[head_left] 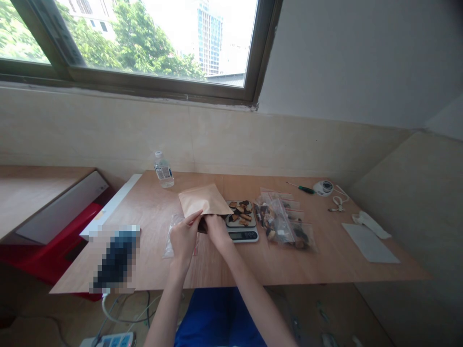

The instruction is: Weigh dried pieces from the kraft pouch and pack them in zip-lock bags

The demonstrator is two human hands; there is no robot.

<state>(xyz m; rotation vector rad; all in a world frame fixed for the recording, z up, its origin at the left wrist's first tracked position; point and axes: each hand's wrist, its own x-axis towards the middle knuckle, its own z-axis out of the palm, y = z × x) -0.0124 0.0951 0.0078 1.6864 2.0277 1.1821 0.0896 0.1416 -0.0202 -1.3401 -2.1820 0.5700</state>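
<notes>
My left hand pinches the lower edge of a brown paper pouch, holding it up over the wooden table. My right hand sits just under the pouch's open end, fingers curled round something dark I cannot make out. Right beside it stands a small kitchen scale with several dark dried pieces on its platform. An empty clear plastic bag lies flat on the table to the left of my left hand.
Clear zip bags of dried pieces lie right of the scale. A small water bottle stands at the back. A green screwdriver, a round white device, a cable and grey sheet lie at right. A blurred dark object is at left.
</notes>
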